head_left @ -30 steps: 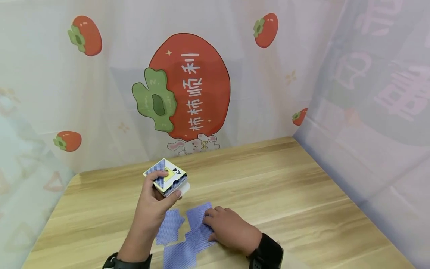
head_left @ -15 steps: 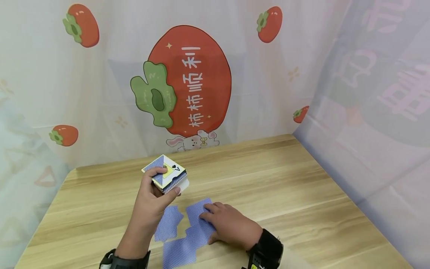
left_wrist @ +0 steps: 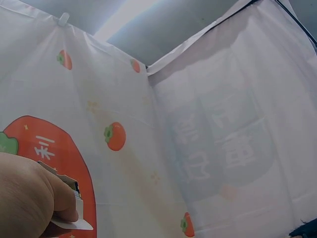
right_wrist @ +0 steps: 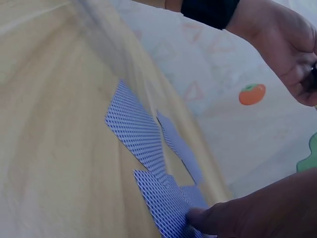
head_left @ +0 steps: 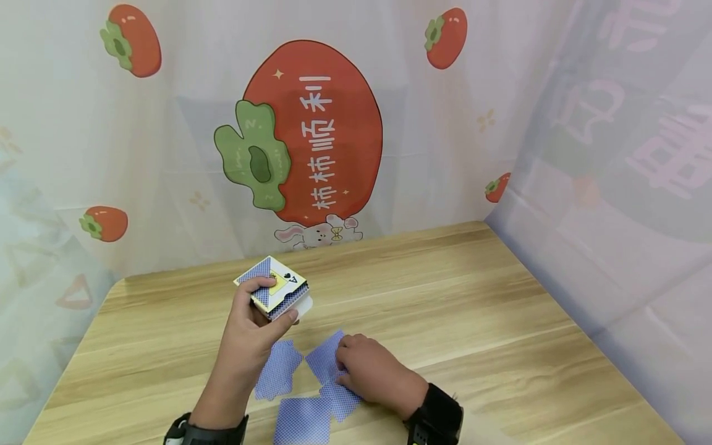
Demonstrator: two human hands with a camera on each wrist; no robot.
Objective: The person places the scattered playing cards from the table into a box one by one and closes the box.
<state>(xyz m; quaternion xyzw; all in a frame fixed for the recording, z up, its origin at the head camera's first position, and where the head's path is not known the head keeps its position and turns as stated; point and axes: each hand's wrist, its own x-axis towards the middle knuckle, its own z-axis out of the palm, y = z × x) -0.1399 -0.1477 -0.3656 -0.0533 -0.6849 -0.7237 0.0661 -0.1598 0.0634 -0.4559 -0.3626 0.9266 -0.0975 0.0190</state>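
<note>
In the head view my left hand (head_left: 257,327) grips a playing card box (head_left: 286,287) up off the table, its printed face with an ace of spades showing. A white flap (head_left: 303,307) sticks out below the box, also visible beside the hand in the left wrist view. My right hand (head_left: 379,372) has its fingers curled down on blue-backed playing cards, the upper card (head_left: 322,358) and the lower one (head_left: 342,403). In the right wrist view the thumb (right_wrist: 198,216) lies on a patterned card (right_wrist: 161,203). Parts of these cards are hidden under the hand.
More blue-backed cards (head_left: 280,371) lie overlapping to the left, and another card (head_left: 303,421) lies nearer the front. All rest on a wood-grain table (head_left: 473,309). A white curtain with persimmon prints (head_left: 328,142) stands behind the table, and another hanging (head_left: 628,185) along its right side.
My right hand's fingers have curled in over the cards, and the upper and lower cards under it have turned. The front card has slid slightly right. My left hand keeps the box nearly still.
</note>
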